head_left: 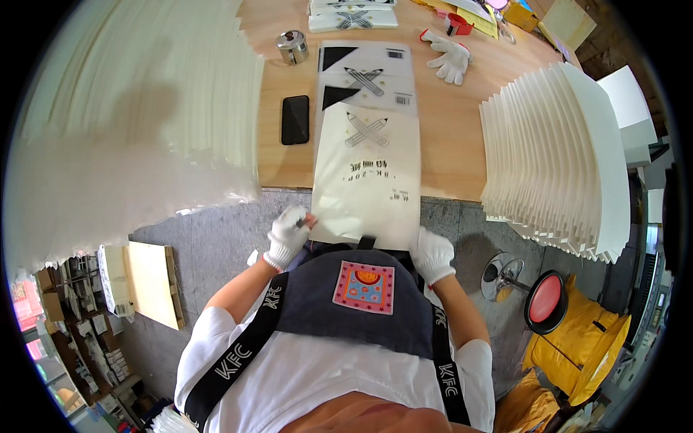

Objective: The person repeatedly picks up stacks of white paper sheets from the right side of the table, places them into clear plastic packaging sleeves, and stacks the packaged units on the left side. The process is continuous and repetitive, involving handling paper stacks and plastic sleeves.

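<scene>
A white paper pack [368,180] in a clear bag printed with crossed pencils lies in front of me, its near end jutting past the table edge towards my apron. At its lower left edge, my left hand [289,234], in a white knit glove with bare fingertips showing, pinches the bag. My right hand [432,255], gloved too, grips the lower right corner; its fingertips are partly hidden. Beyond the pack, more printed bags [368,61] with black corners overlap in a column on the wooden table [447,159].
A large stack of translucent bags [130,108] covers the table's left side. Fanned white paper [548,159] stands at the right. A phone [294,120], a metal canister [291,47], a spare glove [449,58] and red tape [458,24] lie about. A round-seated stool [546,301] stands right.
</scene>
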Motion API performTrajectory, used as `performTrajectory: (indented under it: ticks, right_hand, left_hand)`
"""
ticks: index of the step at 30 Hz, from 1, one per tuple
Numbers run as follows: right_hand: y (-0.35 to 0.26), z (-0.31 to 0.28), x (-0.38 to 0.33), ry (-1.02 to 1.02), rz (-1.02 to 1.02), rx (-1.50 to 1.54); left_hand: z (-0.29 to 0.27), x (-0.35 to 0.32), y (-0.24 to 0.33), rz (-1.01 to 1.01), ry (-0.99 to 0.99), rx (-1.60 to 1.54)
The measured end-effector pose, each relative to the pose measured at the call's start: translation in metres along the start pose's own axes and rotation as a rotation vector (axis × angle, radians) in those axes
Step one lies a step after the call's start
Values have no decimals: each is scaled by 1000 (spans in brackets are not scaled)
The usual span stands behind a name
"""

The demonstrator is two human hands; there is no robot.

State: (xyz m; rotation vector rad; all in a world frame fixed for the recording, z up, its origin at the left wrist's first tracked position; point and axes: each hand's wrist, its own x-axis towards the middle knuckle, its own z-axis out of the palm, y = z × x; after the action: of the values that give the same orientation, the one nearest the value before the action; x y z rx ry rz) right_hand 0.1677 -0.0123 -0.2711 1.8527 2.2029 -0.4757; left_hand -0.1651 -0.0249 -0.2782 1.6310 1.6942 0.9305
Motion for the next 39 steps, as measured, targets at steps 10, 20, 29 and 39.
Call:
performTrajectory:
  ticks: [10, 20, 29, 39]
  right_hand:
    - [-14, -20, -15, 336, -642, 167]
    - [32, 22, -8, -238, -270, -56]
    - [75, 27, 79, 10, 44, 359]
    - [79, 73, 45, -306, 359, 1417]
  left_hand:
    - [18, 10, 14, 342, -483, -144]
    - [23, -24, -91, -249, -370, 117]
    - [124, 64, -114, -944, -256, -998]
    - [12, 89, 5, -15, -97, -47]
